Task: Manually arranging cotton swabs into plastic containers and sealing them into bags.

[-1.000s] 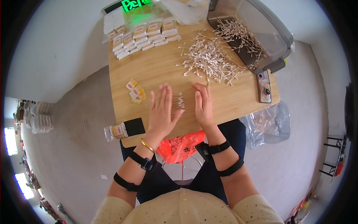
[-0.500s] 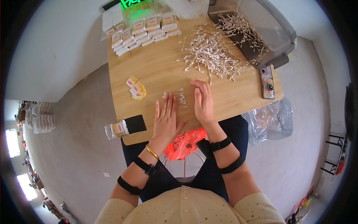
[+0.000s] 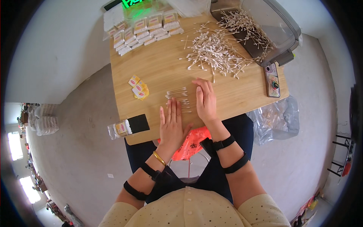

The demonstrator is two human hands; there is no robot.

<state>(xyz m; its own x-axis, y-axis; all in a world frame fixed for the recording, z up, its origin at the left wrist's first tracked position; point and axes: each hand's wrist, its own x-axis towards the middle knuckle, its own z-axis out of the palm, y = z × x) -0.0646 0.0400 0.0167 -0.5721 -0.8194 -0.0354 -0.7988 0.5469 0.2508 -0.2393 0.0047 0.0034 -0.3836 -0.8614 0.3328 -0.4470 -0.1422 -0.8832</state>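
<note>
A row of cotton swabs (image 3: 177,92) lies side by side on the wooden table, tips facing left and right. My left hand (image 3: 172,125) rests flat with its fingers stretched over the near swabs, hiding part of them. To the right of the row, my right hand (image 3: 206,100) stands on its edge, thumb apart from the slightly bent fingers, holding nothing. Farther back is a large loose pile of cotton swabs (image 3: 213,53). Left of the row lie several yellow and white cards (image 3: 138,87).
Packed swab bags (image 3: 147,28) are stacked at the back left. A tipped clear bin (image 3: 261,30) spills swabs at the back right, near a phone (image 3: 272,80). One swab pack (image 3: 123,128) sits by a black card (image 3: 138,123). A plastic bag (image 3: 274,117) hangs beyond the right edge.
My left hand has slid slightly toward me and right, uncovering more of the far swabs in the row. My right hand has barely moved.
</note>
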